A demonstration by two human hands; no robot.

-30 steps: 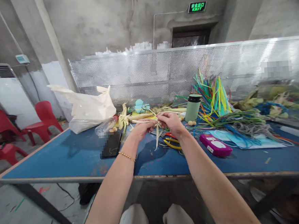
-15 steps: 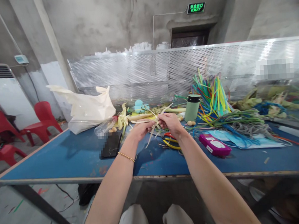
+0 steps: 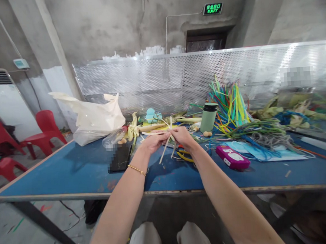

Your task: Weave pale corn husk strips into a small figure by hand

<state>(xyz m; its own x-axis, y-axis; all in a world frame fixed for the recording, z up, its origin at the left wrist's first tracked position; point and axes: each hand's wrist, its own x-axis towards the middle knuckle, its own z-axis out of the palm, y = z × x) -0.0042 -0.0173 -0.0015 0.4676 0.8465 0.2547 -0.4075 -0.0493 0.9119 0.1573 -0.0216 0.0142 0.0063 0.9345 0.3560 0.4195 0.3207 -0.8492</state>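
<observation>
Pale flat strips [image 3: 165, 150], which look like dried husk or straw, cross one another between my hands above the table. My left hand [image 3: 155, 141] is closed on the strips from the left, fingers pinched together. From the right, my right hand [image 3: 182, 136] pinches them close beside the left fingertips. Strip ends stick out upward, leftward and down below the hands. The exact crossing point is partly hidden by the fingers. Under the right hand lies a yellow-handled tool [image 3: 184, 157], possibly pliers or scissors, partly covered by the wrist.
On the blue table [image 3: 80, 172] stand a cream plastic bag [image 3: 96, 121], a clear bottle [image 3: 114, 137] and a green tumbler [image 3: 208, 118]. A dark flat device [image 3: 121, 158] lies left. Rightward are a purple box [image 3: 232, 157], colourful strips [image 3: 231, 104] and tangled cords [image 3: 264, 131].
My right hand has shifted slightly left and rotated. The strip that pointed up to the right now stands nearly upright, and the lower ends hang differently.
</observation>
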